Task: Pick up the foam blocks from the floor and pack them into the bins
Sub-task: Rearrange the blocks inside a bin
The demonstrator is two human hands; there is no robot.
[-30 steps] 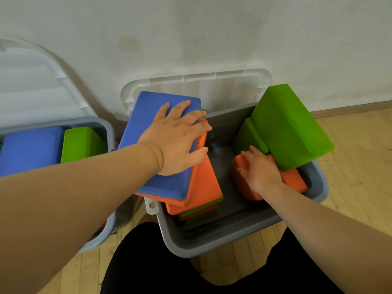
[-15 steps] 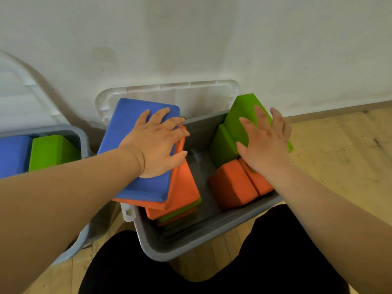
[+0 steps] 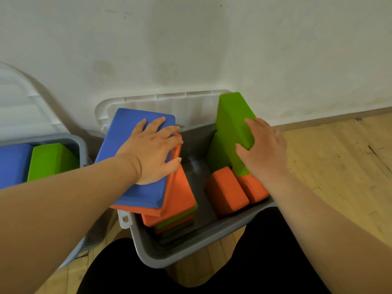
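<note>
Where the green block (image 3: 231,124) stands tilted over two orange blocks (image 3: 227,189) at the right of the grey bin (image 3: 191,249), the right grip (image 3: 265,149) clasps it; the left grip (image 3: 152,151) lies released, flat on the blue block (image 3: 131,141) topping the left stack

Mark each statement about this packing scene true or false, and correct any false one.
1. The left hand rests flat on the blue block that tops the stack. True.
2. The right hand holds an orange block. False: it grips the tilted green block.
3. Orange blocks lie in the right side of the grey bin. True.
4. The left bin is empty. False: it holds another blue block and another green block.
</note>
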